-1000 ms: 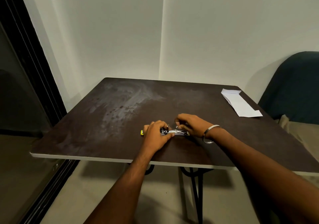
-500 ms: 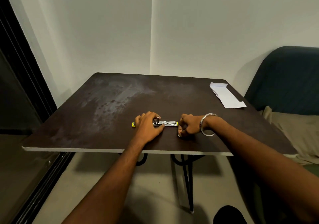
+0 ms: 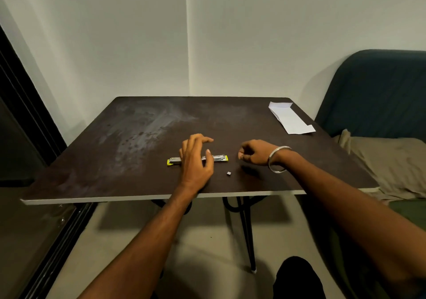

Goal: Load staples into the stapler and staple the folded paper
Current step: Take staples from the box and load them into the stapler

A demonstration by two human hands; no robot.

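Observation:
The stapler (image 3: 219,158) lies swung open flat on the dark table (image 3: 143,137), a long metal strip with yellow at both ends. My left hand (image 3: 196,158) is over its middle with fingers spread, hiding that part; it grips nothing. My right hand (image 3: 253,152) rests just right of the stapler with its fingers curled shut, and nothing shows in it. A small block of staples (image 3: 228,173) lies on the table in front of the gap between my hands. The folded white paper (image 3: 291,118) sits at the table's far right corner.
The table's near edge (image 3: 138,199) runs just in front of my wrists. A dark blue sofa (image 3: 378,96) with a beige cloth (image 3: 391,165) stands right of the table. A dark door frame (image 3: 25,105) is on the left.
My left hand has let go of the stapler and spread its fingers. My right hand has drawn away to the right. The stapler now lies fully open, and a small staple block shows on the table.

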